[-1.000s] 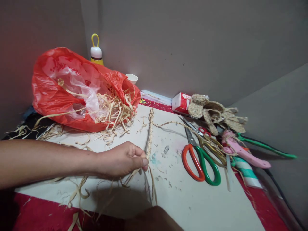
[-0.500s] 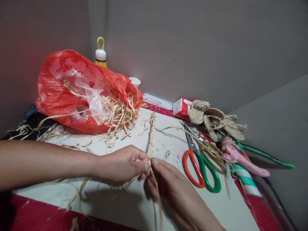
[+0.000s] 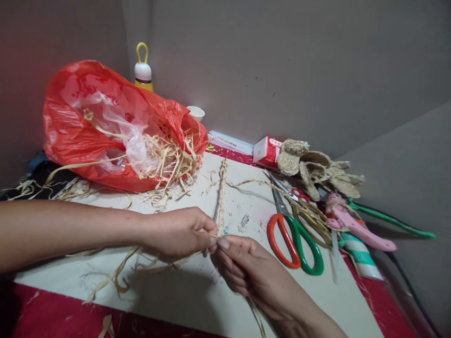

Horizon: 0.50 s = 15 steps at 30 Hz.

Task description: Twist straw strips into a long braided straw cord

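Note:
A pale braid of dried straw strands runs from the far part of the white board down to my fingers. My left hand is closed in a pinch on straw strands at the braid's near end. Thumb to thumb with it, my right hand pinches strands at the same spot, its other fingers curled below. Loose strands trail left from under my left hand, and others hang down past my right palm. The exact crossing of the strands is hidden by my fingertips.
A red plastic bag spills straw at the left. Scissors with orange and green handles lie to the right, near coiled straw pieces, a pink-handled tool and a red-white box. Behind stand a bottle and a white cup.
My right hand has turned, bringing its thumb up against my left thumb. The strands it holds now run under its palm instead of hanging straight down. The view has shifted slightly.

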Motion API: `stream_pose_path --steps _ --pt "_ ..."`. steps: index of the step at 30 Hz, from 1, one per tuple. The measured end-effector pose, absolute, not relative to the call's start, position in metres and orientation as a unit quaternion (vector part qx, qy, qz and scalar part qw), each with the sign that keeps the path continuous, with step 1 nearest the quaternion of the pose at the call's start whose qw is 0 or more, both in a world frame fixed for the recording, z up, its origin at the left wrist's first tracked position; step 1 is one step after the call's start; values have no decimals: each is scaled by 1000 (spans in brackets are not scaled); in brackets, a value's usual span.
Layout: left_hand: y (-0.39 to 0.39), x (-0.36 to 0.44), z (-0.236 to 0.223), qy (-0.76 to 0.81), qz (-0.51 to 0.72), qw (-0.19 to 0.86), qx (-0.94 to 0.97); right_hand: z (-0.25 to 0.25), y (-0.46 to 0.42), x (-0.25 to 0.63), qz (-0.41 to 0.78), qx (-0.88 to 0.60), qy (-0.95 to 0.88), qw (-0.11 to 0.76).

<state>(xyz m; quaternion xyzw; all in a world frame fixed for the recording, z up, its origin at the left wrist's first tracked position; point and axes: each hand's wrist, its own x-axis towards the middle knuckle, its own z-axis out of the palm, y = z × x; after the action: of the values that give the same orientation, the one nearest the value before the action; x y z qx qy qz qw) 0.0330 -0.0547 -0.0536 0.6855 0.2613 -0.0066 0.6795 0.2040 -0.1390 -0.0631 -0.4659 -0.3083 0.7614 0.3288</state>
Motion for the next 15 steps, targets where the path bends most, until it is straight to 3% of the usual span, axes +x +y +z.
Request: stream_pose_path --steps 8,15 --pt "-56 29 -37 256 -5 523 813 -63 -142 185 712 -537 -257 374" --pt "-78 30 -32 351 -68 659 662 -66 -149 172 696 -536 -219 425"
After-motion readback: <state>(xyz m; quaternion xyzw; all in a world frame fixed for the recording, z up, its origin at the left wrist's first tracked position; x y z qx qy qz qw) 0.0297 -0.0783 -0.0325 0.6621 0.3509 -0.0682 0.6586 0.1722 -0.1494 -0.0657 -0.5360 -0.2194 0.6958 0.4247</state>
